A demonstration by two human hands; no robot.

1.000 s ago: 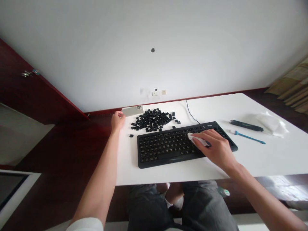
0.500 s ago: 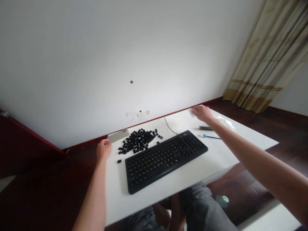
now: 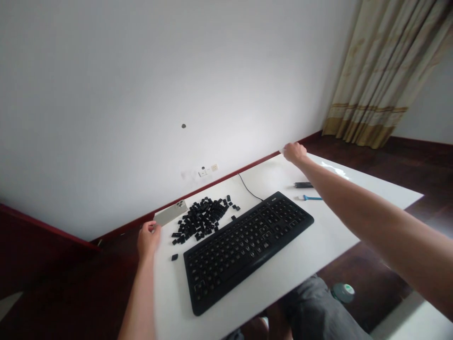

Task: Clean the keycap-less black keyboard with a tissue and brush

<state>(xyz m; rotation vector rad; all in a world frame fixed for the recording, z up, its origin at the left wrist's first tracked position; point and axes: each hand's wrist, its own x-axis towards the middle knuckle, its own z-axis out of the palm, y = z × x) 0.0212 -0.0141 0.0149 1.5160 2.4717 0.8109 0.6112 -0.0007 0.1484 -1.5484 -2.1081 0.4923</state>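
Note:
My left hand (image 3: 148,238) is at the near-left side of the white table (image 3: 283,269), its fingertips at the lower end of a pale metallic phone (image 3: 171,212) lying on the tabletop. Right of the phone lies a heap of black keycaps (image 3: 201,219), and a lone keycap (image 3: 174,257) sits below it. A black keyboard (image 3: 247,250) lies at an angle in front of the heap. My right hand (image 3: 294,152) is stretched out to the table's far corner by the wall, away from the keyboard. Its fingers are curled, and nothing shows clearly in them.
A thin black cable (image 3: 249,188) runs from the keyboard towards the wall. Further right lie a black pen-shaped tool (image 3: 303,185), a blue stick-like tool (image 3: 312,198) and clear plastic (image 3: 334,170). The wall and a low red skirting border the table's far edge.
My right hand has left the keyboard, where it held a white cloth, and reached the far table corner; the cloth no longer shows. My left hand stays by the phone. The view has turned.

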